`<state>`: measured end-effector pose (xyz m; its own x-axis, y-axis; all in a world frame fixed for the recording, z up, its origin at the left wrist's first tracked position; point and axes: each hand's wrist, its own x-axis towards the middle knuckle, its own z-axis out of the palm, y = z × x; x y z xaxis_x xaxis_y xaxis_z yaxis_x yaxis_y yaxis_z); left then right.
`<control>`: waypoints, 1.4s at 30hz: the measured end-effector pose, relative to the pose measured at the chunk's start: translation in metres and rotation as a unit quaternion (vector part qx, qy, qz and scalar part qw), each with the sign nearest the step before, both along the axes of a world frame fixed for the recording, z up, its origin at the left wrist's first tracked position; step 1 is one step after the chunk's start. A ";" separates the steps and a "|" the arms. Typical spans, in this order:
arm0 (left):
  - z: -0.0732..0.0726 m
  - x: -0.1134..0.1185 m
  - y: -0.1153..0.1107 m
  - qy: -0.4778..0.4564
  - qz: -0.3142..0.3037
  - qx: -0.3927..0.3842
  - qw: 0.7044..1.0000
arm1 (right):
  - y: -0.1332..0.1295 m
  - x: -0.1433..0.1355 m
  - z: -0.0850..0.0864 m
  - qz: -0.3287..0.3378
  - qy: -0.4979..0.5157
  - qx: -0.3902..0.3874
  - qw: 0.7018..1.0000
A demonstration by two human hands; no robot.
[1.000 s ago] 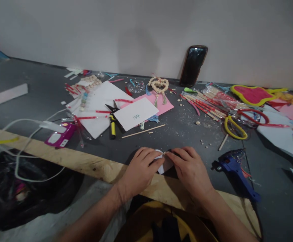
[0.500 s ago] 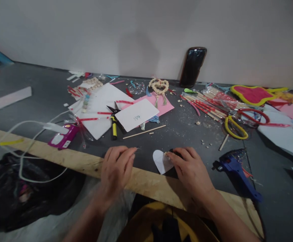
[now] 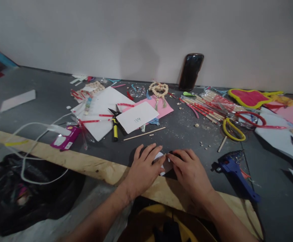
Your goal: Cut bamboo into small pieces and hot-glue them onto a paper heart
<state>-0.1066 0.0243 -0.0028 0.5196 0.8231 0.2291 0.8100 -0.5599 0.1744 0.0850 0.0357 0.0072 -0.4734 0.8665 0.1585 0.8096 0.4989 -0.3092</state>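
A small white heart-shaped piece [image 3: 162,170] lies near the table's front edge, mostly covered by my hands. Over its left part is my left hand [image 3: 146,166], palm down with the fingers spread; its thumb and forefinger tips rest on the piece. My right hand [image 3: 189,169] is at the piece's right side, thumb and forefinger together on something tiny and pale that I cannot make out. Just beyond the hands are a thin wooden stick [image 3: 144,133] and a white card marked in green [image 3: 137,117].
Pliers [image 3: 115,129] and a purple power block [image 3: 66,137] are on the left. A blue glue gun [image 3: 238,171], scissors [image 3: 233,130] and a bundle of sticks [image 3: 204,109] lie on the right. A phone [image 3: 191,71] leans on the wall.
My left hand has moved right, from beside the white heart piece onto it, and its fingers have spread. My right hand has stayed almost in place.
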 end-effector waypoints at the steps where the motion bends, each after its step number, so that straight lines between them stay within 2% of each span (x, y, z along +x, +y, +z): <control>1: 0.000 0.000 0.000 0.003 0.000 0.001 1.000 | 0.000 0.001 -0.001 -0.002 0.013 -0.005 1.000; 5: -0.002 0.001 -0.001 0.015 0.000 0.004 1.000 | 0.001 0.004 -0.005 -0.013 0.077 -0.010 0.997; 10: -0.004 0.002 0.000 0.009 0.007 0.006 1.000 | 0.003 0.007 -0.005 -0.032 0.107 0.001 0.994; 15: -0.004 0.003 0.001 0.003 0.001 0.009 1.000 | -0.002 0.016 0.003 -0.090 0.099 0.075 0.988; 19: -0.002 0.005 0.003 -0.003 0.000 0.005 1.000 | -0.016 0.018 0.004 -0.046 0.072 0.085 0.993; 24: 0.002 0.006 0.004 -0.005 -0.007 0.006 1.000 | -0.031 0.010 -0.006 0.044 0.039 0.069 0.996; 31: 0.010 -0.002 -0.001 -0.035 -0.019 0.001 0.999 | -0.032 0.016 -0.006 0.023 0.051 0.043 0.997; 35: 0.011 -0.015 -0.009 -0.038 -0.065 -0.036 0.997 | -0.032 0.021 -0.005 0.019 0.066 0.038 0.997; 39: 0.008 -0.025 -0.014 0.010 -0.142 -0.079 0.987 | -0.033 0.025 -0.007 0.013 0.064 0.034 0.997; 42: 0.007 -0.027 -0.015 0.044 -0.165 -0.084 0.982 | -0.033 0.031 -0.006 0.006 0.056 0.031 0.998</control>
